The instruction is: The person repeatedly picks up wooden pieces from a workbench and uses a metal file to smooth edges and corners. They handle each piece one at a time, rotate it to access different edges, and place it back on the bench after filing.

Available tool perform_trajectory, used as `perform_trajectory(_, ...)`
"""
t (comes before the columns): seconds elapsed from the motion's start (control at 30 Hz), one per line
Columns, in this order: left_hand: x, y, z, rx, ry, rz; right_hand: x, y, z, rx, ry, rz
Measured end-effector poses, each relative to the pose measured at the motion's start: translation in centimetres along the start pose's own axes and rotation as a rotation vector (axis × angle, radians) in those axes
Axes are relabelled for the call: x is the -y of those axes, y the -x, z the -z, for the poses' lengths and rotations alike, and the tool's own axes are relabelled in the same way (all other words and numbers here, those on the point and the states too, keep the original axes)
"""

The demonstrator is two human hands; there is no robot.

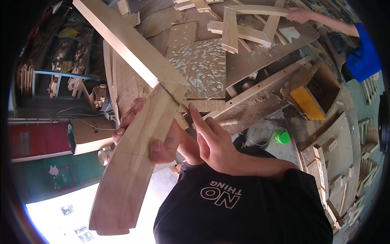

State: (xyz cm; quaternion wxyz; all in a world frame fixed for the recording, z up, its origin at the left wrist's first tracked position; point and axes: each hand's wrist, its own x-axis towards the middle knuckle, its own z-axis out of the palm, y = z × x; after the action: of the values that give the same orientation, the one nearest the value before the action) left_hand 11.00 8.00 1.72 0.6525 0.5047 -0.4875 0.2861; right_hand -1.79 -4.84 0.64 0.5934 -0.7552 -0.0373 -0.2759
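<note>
Bright white surface with dark printed patches overexposed, near left; glare caught on long pale wooden beam; blue-framed shelving dimly lit, left; rim bent, blackened.

The curved wooden piece partly hides the left hand.

The person wears a plain black short-sleeved shirt, its front bearing a white print of capital letters in two rows: one row large and drawn in hollow outline, the other smaller and thinner. The right sleeve is the same black. The right forearm is bare, as are the left hand and right hand
</note>
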Motion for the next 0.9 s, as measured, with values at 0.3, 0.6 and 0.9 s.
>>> perform_trajectory(0.3,-0.2,0.0,1.0,0.048,0.225,0.194,0.6,0.3,0.7,-0.006,0.000,-0.028)
perform_trajectory(0.6,-0.4,-0.7,-2.3,-0.065,0.558,0.135,0.3,0.2,1.5,0.106,-0.008,-0.124)
perform_trajectory(0.9,0.4,-1.6,-3.7,-0.128,0.275,-0.062,-1.6,0.7,0.8,0.074,0.022,-0.139)
